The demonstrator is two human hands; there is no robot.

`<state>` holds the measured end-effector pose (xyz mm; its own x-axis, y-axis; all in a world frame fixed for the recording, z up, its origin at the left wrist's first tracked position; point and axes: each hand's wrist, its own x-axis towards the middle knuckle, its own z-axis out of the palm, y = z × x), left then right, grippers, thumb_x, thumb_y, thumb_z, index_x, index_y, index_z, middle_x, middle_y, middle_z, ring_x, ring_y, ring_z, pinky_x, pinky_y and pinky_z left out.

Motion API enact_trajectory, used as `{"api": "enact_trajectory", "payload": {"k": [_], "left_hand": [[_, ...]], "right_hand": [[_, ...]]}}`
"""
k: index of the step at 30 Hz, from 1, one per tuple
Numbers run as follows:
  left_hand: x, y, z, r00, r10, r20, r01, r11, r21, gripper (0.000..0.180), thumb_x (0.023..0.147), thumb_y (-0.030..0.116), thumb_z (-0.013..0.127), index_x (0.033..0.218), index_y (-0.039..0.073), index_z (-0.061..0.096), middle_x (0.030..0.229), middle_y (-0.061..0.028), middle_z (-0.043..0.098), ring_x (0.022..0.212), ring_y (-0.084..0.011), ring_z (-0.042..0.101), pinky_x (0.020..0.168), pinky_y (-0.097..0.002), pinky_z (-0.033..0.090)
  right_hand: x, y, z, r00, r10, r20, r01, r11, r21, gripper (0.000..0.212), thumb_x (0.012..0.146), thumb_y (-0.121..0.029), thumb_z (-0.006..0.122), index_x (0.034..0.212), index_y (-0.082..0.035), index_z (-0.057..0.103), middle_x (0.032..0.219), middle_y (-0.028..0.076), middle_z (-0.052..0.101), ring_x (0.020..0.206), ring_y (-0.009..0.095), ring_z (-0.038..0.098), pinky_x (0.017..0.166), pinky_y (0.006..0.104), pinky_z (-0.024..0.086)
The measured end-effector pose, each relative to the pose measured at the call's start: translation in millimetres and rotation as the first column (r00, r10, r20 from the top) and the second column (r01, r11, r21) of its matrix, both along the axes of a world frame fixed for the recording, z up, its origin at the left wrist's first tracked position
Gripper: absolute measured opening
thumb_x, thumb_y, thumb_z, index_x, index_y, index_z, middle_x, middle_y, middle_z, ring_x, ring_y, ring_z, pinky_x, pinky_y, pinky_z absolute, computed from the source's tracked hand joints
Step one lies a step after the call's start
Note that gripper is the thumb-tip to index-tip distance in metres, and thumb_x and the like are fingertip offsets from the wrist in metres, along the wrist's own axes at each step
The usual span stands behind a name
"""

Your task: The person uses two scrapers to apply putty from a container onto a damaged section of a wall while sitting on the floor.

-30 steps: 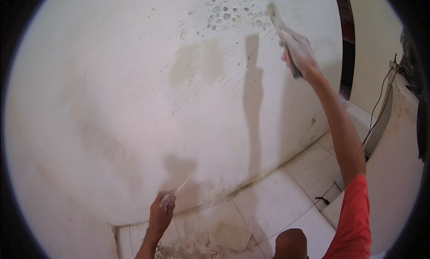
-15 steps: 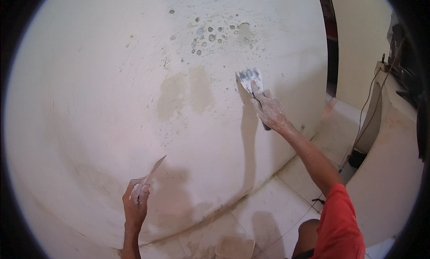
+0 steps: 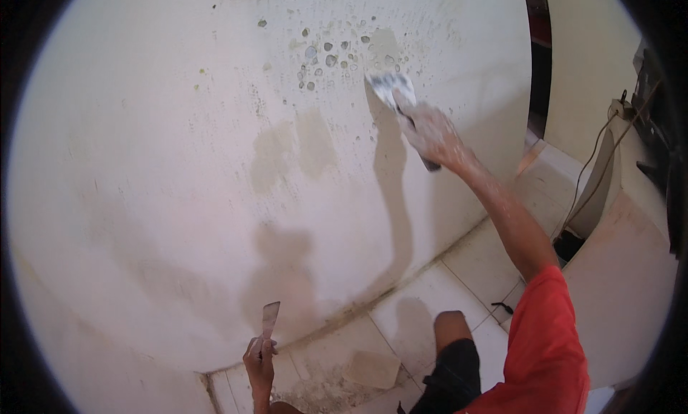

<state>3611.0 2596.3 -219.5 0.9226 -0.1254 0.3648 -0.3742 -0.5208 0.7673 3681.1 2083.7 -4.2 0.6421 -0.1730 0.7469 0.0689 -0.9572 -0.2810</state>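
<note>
Right hand: fingers clamped on the dark handle of a wide, flat, putty-smeared metal scraper, its blade projecting above the fingers, pressed against the cream, pitted plaster wall. Left hand: fingers closed around a narrow grey putty knife, blade upright, low near the tiled floor.

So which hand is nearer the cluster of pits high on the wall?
Right. The right hand presses a putty knife just beside the pits; the left hand holds a scraper far below, near the floor.
</note>
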Motion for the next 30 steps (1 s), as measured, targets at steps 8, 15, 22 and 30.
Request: {"api": "enact_trajectory", "payload": {"k": [8,15,22,30], "left_hand": [[-41,18,-68,0.955,0.188,-0.227,-0.187,0.982,0.027,0.032,0.098,0.023,0.054,0.084,-0.004,0.064,0.062,-0.0066,0.058,0.058,-0.0127,0.052,0.054,-0.0295,0.039],[-72,38,-111,0.947,0.232,-0.223,-0.261,0.959,-0.111,0.032,0.098,0.022,0.053,0.080,-0.002,0.064,0.060,-0.0040,0.058,0.053,-0.0106,0.051,0.051,-0.0284,0.039],[-81,32,-123,0.938,0.271,-0.216,-0.292,0.954,-0.070,0.033,0.098,0.023,0.053,0.079,0.000,0.065,0.059,-0.0030,0.059,0.052,-0.0093,0.051,0.050,-0.0271,0.038],[-90,24,-131,0.931,0.258,-0.260,-0.274,0.961,-0.029,0.032,0.097,0.024,0.053,0.083,-0.001,0.065,0.059,-0.0041,0.058,0.053,-0.0105,0.052,0.051,-0.0282,0.039]], "right_hand": [[11,-28,9,0.985,-0.123,0.121,0.125,0.992,-0.011,0.059,0.096,-0.033,0.047,0.151,-0.018,0.028,0.103,0.025,0.057,0.080,0.043,0.063,0.074,0.0518,0.052],[15,-32,-69,0.994,-0.065,-0.089,0.072,0.994,0.077,0.056,0.098,-0.037,0.046,0.149,-0.019,0.034,0.122,0.026,0.055,0.093,0.046,0.062,0.083,0.0514,0.050],[29,-31,18,0.960,0.041,0.278,-0.106,0.968,0.225,0.056,0.093,-0.033,0.052,0.138,-0.001,0.046,0.095,0.031,0.063,0.092,0.045,0.062,0.081,0.0497,0.048],[-2,0,-44,0.988,0.148,0.046,-0.149,0.989,0.007,0.055,0.093,-0.030,0.046,0.142,-0.006,0.041,0.094,0.029,0.064,0.083,0.045,0.063,0.073,0.0523,0.051]]}}
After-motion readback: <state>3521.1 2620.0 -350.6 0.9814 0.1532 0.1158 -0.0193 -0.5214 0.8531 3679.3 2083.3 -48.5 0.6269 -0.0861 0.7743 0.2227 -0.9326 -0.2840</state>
